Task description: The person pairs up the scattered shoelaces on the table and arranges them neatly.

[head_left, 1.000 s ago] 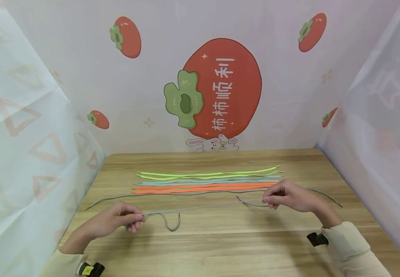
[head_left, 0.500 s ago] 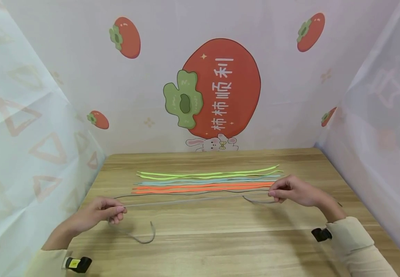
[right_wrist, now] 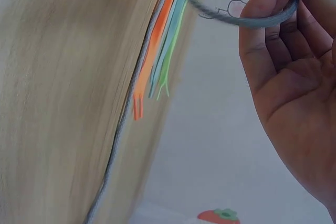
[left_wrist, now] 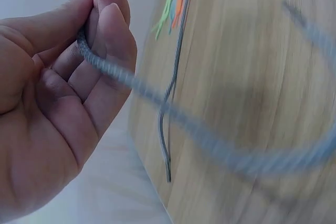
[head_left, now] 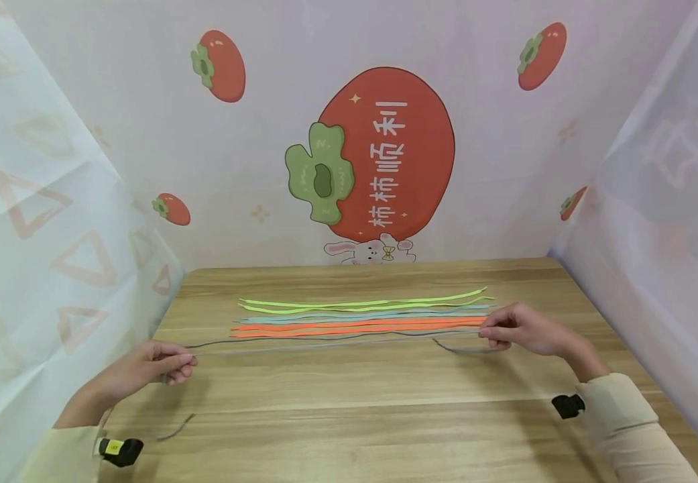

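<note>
A grey shoelace (left_wrist: 199, 135) stretches between my two hands above the table. Near the table's left side, my left hand (head_left: 149, 369) pinches it between thumb and fingers, and a loose end curves down below that hand. At the right, my right hand (head_left: 526, 330) pinches the same lace, with another short end hanging from it. A second grey shoelace (right_wrist: 121, 124) lies lengthwise on the table, just beyond the held one. Behind it lie orange laces (right_wrist: 152, 45), light blue laces (head_left: 324, 316) and yellow-green laces (head_left: 300, 304), side by side.
The wooden table (head_left: 349, 429) runs back to a pale sheet (head_left: 252, 147) printed with persimmons. Similar sheets close in the left and right sides. A black wrist camera (head_left: 121, 451) sits at the left sleeve, another (head_left: 568, 406) at the right.
My left hand has moved left and slightly away from me, and my right hand a little to the right. The held grey shoelace spans wider, and its left loose end has slid left.
</note>
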Demonstrator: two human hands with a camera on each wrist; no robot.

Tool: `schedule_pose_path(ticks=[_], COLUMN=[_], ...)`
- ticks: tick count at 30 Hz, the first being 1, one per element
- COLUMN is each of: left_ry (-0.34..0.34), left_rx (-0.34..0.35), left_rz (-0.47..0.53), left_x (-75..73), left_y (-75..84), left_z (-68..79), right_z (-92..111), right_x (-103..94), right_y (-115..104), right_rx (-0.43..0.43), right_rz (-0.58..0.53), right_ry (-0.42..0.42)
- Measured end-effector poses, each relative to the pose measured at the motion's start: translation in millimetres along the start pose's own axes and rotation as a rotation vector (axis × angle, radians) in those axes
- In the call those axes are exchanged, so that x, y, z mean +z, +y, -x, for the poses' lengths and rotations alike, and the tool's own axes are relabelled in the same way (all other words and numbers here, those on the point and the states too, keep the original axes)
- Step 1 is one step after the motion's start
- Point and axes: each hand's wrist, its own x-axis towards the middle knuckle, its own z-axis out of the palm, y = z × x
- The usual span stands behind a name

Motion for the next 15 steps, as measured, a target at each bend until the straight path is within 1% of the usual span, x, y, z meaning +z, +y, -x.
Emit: schedule_pose_path(ticks=[5,9,12,15], left_ry=[0.062,0.081,0.083,0.081], left_rx=[-0.08,-0.126,-0.14,-0.14], left_rz=[-0.01,-0.001,0.008,0.007], left_x=[-12.7,-19.9,-23.8,-26.5], left_y=[-7.1,-12.1,-15.9,-19.5], left_z=[7.5,11.3,12.9,13.8], right_z=[3.8,7.6,11.4,16.0], right_x=[-6.0,-12.5,-17.6,-22.6], right_y=[8.8,16.8,22.0,26.2], right_rx=[-0.012,-0.001,0.029,0.077], right_rz=[-0.023,-0.009,0.011,0.028], right_ry=[0.006,0.031,0.055,0.084])
